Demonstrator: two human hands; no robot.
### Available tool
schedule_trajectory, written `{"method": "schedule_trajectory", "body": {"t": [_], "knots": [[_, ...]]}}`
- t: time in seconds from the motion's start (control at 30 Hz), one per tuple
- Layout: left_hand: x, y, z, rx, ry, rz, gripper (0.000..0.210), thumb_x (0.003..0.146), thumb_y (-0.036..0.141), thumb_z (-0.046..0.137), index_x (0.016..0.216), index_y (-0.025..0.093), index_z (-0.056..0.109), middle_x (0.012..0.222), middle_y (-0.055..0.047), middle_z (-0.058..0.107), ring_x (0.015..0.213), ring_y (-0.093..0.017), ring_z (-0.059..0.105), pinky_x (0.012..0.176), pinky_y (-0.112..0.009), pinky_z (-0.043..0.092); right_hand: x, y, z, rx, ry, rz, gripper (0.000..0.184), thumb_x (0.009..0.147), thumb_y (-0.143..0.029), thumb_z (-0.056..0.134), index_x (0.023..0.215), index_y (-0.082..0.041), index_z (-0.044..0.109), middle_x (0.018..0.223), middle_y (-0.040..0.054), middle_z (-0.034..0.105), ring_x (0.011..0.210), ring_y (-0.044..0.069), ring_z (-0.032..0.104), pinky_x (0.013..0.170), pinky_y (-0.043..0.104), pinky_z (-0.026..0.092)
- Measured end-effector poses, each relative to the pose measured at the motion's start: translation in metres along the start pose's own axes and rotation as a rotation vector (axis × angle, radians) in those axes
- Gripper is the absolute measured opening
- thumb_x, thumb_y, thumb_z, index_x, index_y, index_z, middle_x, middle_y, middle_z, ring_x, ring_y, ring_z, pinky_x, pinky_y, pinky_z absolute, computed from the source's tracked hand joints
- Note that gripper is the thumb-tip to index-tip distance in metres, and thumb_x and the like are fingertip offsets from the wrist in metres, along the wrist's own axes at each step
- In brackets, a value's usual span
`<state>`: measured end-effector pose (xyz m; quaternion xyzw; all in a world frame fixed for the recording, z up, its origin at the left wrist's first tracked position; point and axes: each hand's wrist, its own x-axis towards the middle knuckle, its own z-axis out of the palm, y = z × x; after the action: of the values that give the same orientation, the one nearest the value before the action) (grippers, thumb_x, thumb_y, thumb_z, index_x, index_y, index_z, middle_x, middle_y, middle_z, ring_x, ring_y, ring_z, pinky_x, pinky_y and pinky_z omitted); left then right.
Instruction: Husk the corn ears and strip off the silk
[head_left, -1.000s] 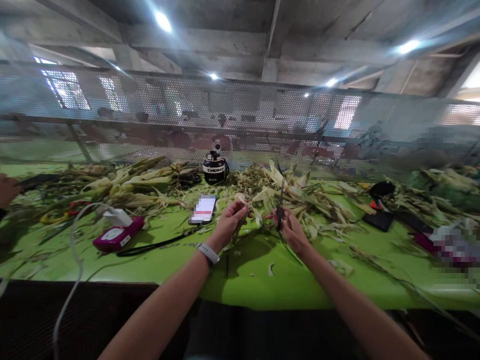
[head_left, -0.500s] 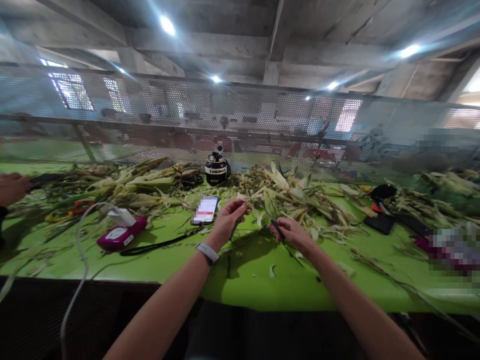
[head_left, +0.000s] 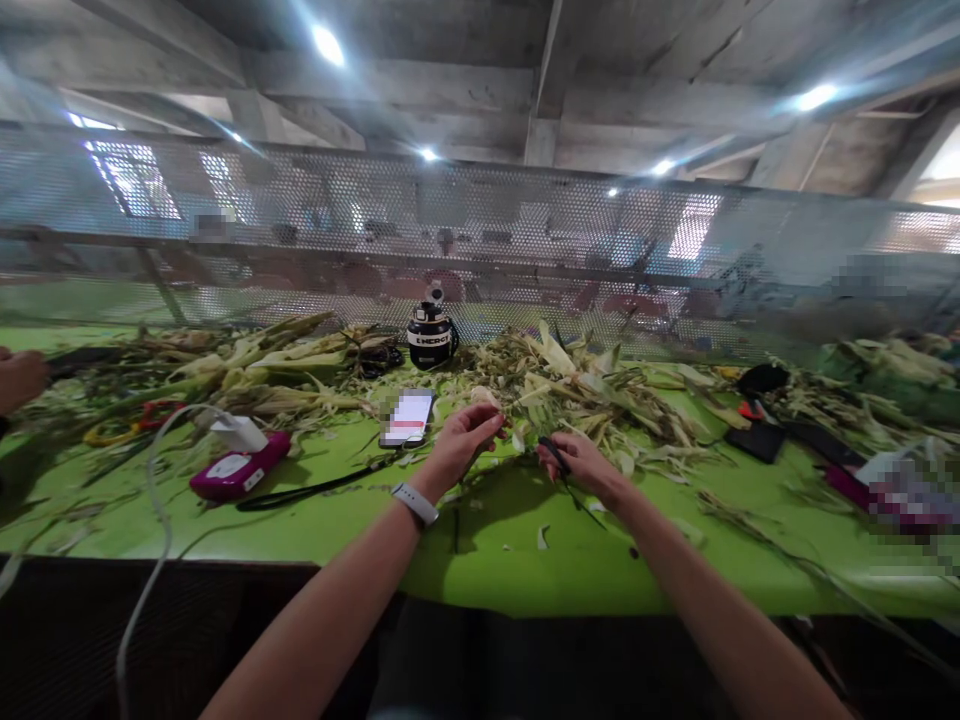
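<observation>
My left hand [head_left: 459, 445], with a pale watch band at its wrist, is closed in a pinch; a small pale piece of plant [head_left: 486, 398] shows at its fingertips. To its right, my right hand [head_left: 586, 466] is closed around slim black scissors [head_left: 553, 452], partly hidden by the fingers. A dark thin strip hangs below that hand. The two hands are apart, just above the green table [head_left: 495, 575]. Behind them lies a heap of pale green husks and leaves [head_left: 600, 385].
A phone [head_left: 409, 418] lies left of my left hand. Farther left are a purple power strip [head_left: 240, 468] with a white charger and cable [head_left: 163, 500], and more husks [head_left: 277, 360]. A black jug [head_left: 433, 338] stands at the back. Another person's hand [head_left: 21, 378] is at the far left.
My left hand has shifted slightly right, toward my right hand. The right hand keeps its grip, and its tool's tip shows less clearly. The other person's hand has moved a little left.
</observation>
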<state>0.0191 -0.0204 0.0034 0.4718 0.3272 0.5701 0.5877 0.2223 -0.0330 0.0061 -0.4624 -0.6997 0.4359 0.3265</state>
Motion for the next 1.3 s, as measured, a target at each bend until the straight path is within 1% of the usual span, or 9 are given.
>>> {"method": "schedule_trajectory", "body": {"t": [0.1, 0.23, 0.5, 0.6, 0.77, 0.93, 1.07, 1.2, 1.3], "knots": [[-0.0013, 0.0002, 0.0014, 0.023, -0.049, -0.013, 0.045, 0.051, 0.042, 0.084, 0.083, 0.016, 0.065, 0.074, 0.0, 0.066, 0.06, -0.009, 0.058, 0.048, -0.018, 0.039, -0.0005, -0.0009, -0.0003, -0.031, 0.013, -0.016, 0.047, 0.069, -0.064, 0.06, 0.064, -0.018, 0.052, 0.058, -0.0002, 0.055, 0.058, 0.014, 0.05, 0.056, 0.026, 0.036], [-0.0024, 0.0018, 0.0016, 0.045, -0.059, -0.016, 0.045, 0.053, 0.042, 0.083, 0.084, 0.016, 0.066, 0.075, -0.001, 0.066, 0.059, -0.008, 0.057, 0.049, -0.017, 0.039, -0.0026, -0.0049, 0.0006, -0.04, 0.019, -0.007, 0.05, 0.068, -0.067, 0.059, 0.066, -0.017, 0.052, 0.06, -0.0005, 0.055, 0.058, 0.013, 0.048, 0.055, 0.025, 0.034], [-0.0034, 0.0025, 0.0007, 0.068, -0.086, -0.002, 0.037, 0.056, 0.04, 0.082, 0.081, 0.017, 0.067, 0.075, -0.001, 0.065, 0.059, -0.008, 0.057, 0.049, -0.018, 0.038, -0.004, -0.0085, 0.0023, -0.007, 0.02, 0.001, 0.048, 0.066, -0.065, 0.063, 0.063, -0.018, 0.051, 0.057, -0.0023, 0.052, 0.055, 0.012, 0.046, 0.053, 0.025, 0.032], [-0.0028, 0.0017, -0.0006, 0.067, -0.072, -0.004, 0.038, 0.056, 0.04, 0.082, 0.082, 0.017, 0.067, 0.076, -0.001, 0.066, 0.059, -0.008, 0.057, 0.049, -0.018, 0.038, -0.0047, -0.0091, 0.0018, -0.012, 0.019, 0.019, 0.046, 0.067, -0.063, 0.062, 0.062, -0.019, 0.05, 0.054, -0.0034, 0.05, 0.053, 0.011, 0.044, 0.052, 0.025, 0.031], [-0.0011, 0.0007, -0.0025, 0.06, -0.031, -0.034, 0.041, 0.052, 0.041, 0.083, 0.081, 0.017, 0.068, 0.076, -0.001, 0.067, 0.06, -0.009, 0.058, 0.051, -0.019, 0.04, -0.0049, -0.0047, 0.0002, -0.112, 0.053, 0.014, 0.041, 0.071, -0.056, 0.061, 0.058, -0.02, 0.047, 0.052, -0.0044, 0.047, 0.05, 0.01, 0.043, 0.049, 0.024, 0.03], [0.0025, -0.002, -0.006, 0.049, -0.023, -0.053, 0.041, 0.053, 0.04, 0.083, 0.082, 0.016, 0.068, 0.073, 0.0, 0.066, 0.06, -0.008, 0.059, 0.052, -0.018, 0.041, -0.0026, -0.0013, -0.0004, -0.161, 0.128, -0.002, 0.043, 0.067, -0.056, 0.065, 0.054, -0.02, 0.046, 0.048, -0.0056, 0.043, 0.046, 0.01, 0.04, 0.046, 0.024, 0.029], [0.0035, -0.0036, -0.0073, 0.004, -0.022, -0.061, 0.045, 0.054, 0.041, 0.083, 0.089, 0.018, 0.067, 0.078, 0.001, 0.066, 0.064, -0.009, 0.062, 0.05, -0.016, 0.042, 0.0006, -0.004, -0.0001, 0.013, 0.208, 0.005, 0.043, 0.062, -0.058, 0.068, 0.057, -0.019, 0.05, 0.049, -0.0027, 0.052, 0.049, 0.012, 0.047, 0.05, 0.025, 0.036], [0.0022, -0.0039, -0.0056, -0.012, -0.037, -0.054, 0.045, 0.056, 0.041, 0.082, 0.092, 0.02, 0.064, 0.081, 0.001, 0.066, 0.068, -0.012, 0.064, 0.046, -0.017, 0.042, 0.0031, -0.0068, 0.0029, 0.235, 0.321, -0.007, 0.043, 0.052, -0.048, 0.079, 0.072, -0.018, 0.055, 0.063, -0.0007, 0.06, 0.062, 0.014, 0.057, 0.06, 0.027, 0.044], [0.0011, -0.0037, -0.0034, -0.012, -0.027, -0.015, 0.04, 0.058, 0.04, 0.081, 0.086, 0.019, 0.062, 0.081, 0.0, 0.065, 0.071, -0.013, 0.064, 0.047, -0.017, 0.044, 0.0047, -0.009, 0.0053, 0.38, 0.32, 0.034, 0.048, 0.048, -0.041, 0.085, 0.078, -0.018, 0.056, 0.068, -0.0007, 0.063, 0.066, 0.014, 0.061, 0.066, 0.028, 0.05]]}}
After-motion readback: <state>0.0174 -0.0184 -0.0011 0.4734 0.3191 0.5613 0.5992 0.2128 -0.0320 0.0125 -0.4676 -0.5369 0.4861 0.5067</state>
